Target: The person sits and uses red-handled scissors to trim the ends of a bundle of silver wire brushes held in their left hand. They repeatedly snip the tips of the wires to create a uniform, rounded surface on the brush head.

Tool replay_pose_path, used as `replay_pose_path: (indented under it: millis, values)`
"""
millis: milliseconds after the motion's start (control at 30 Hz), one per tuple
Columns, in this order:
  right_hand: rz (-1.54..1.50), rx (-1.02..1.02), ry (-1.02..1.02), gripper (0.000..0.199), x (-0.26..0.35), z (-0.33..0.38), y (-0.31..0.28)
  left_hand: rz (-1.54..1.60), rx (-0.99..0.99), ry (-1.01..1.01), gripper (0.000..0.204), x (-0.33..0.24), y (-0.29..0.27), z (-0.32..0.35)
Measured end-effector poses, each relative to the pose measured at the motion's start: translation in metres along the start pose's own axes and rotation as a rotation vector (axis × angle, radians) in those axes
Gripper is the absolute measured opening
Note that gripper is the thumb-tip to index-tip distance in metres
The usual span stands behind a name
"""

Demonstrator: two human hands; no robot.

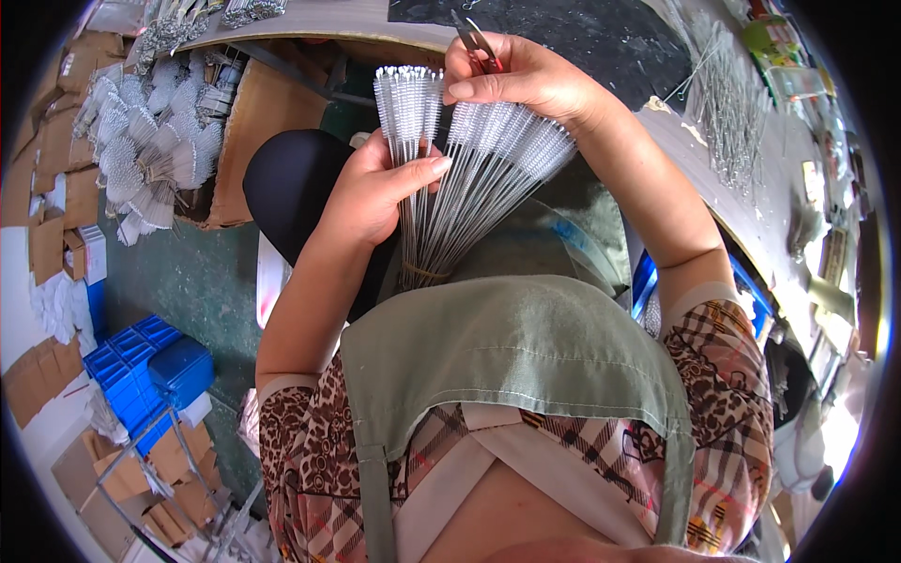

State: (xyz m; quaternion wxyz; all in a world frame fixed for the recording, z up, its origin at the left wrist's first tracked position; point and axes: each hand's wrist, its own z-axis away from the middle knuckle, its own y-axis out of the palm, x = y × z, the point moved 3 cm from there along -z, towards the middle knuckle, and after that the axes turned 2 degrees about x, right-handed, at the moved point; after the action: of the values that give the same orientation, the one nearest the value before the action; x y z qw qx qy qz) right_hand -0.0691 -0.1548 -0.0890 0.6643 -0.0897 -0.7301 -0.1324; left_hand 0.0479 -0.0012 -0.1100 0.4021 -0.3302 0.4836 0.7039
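Note:
My left hand [375, 188] is wrapped round a fanned bundle of thin wire tube brushes [511, 141], thumb laid across the wire stems. White bristle ends point up and away from me. A band [424, 272] gathers the stems low down, near my apron. The bundle is parted into a narrow left cluster and a wider right one. Over the right cluster is my right hand [526, 75], its fingers closed round a small pair of scissors [479, 47] with red on the handle. The dark blades point up and away; whether its fingers also touch bristles I cannot tell.
Many brush bundles [155, 150] are heaped at the left beside a cardboard box [246, 141]. The worktable [751, 211] curves round ahead and right, bearing a black mat [554, 38] and loose brushes [732, 103]. Blue crates [136, 371] and a metal frame [183, 441] stand lower left.

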Motion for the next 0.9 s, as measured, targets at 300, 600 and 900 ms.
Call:
replay_pose_path:
  millis: [300, 600, 900]
  values:
    - [0.079, -0.022, 0.043, 0.019, -0.004, 0.000, -0.005, -0.072, 0.064, -0.014, 0.020, -0.003, 0.006, 0.000]
    - [-0.035, -0.020, 0.030, 0.022, 0.004, 0.004, 0.002, -0.033, 0.045, 0.006, 0.023, 0.000, -0.002, 0.000]
    - [0.030, 0.012, 0.054, 0.028, -0.003, 0.004, -0.005, -0.070, 0.069, -0.023, 0.017, -0.001, -0.005, 0.000]
